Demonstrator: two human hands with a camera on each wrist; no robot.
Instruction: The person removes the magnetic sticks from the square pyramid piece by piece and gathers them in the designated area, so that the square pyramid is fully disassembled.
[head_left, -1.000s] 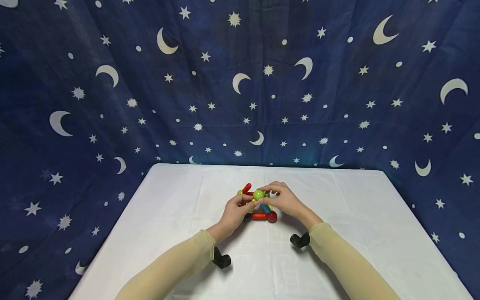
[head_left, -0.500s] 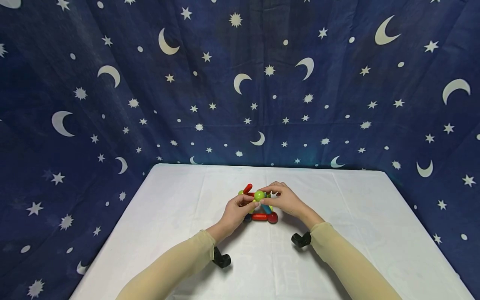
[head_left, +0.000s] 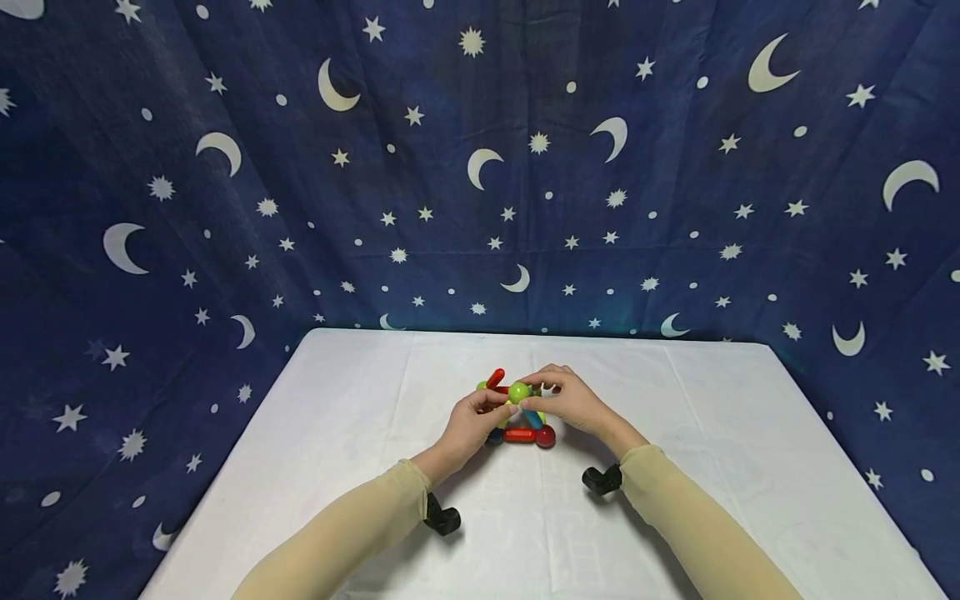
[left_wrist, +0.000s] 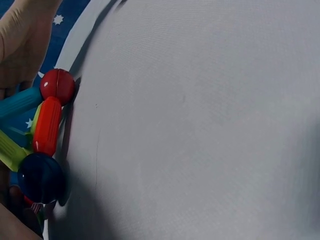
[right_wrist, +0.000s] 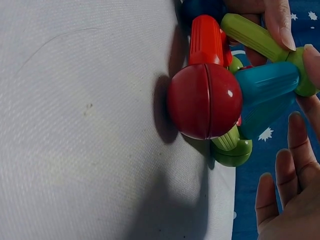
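Observation:
A toy frame of magnetic rods and balls stands on the white-covered table. Its top green ball [head_left: 519, 392] sits between the fingertips of my right hand [head_left: 573, 404], which pinch it. My left hand [head_left: 467, 427] pinches the yellow-green rod [right_wrist: 255, 37] just below that ball. A blue rod [right_wrist: 267, 82] slopes from the top ball down to a red ball [right_wrist: 205, 101]. Along the near base, a red rod [left_wrist: 47, 126] joins the red ball to a dark blue ball [left_wrist: 41, 178]. Another green ball [right_wrist: 233, 153] lies at the base behind.
A second red rod [head_left: 495, 377] sticks up at the frame's back left, by a green ball [head_left: 482, 385]. Black wrist mounts [head_left: 444, 520] hang under both sleeves. The white table [head_left: 360, 400] ends at a dark blue moon-and-star cloth [head_left: 420, 167].

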